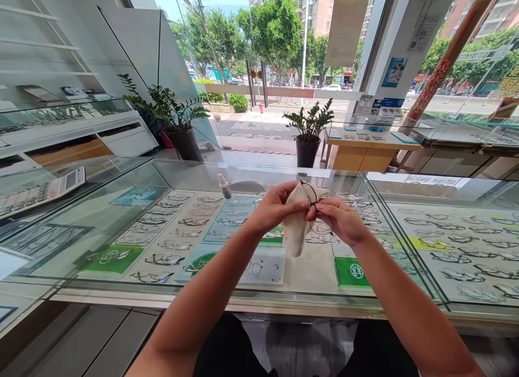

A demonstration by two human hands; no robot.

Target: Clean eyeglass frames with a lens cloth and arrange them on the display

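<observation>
Both hands, left hand (272, 207) and right hand (339, 220), pinch a cloth (298, 226) around thin glasses (320, 217) above the glass desk (308, 274); the green cards' (352, 271) white logo is unreadable.

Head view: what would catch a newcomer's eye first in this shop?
In the middle, the left hand presses a beige cloth onto thin dark glasses that the right hand holds, above a glass counter. Under the glass lie rows of spectacle frames; a small spray bottle stands on top, left of the hands.
</observation>
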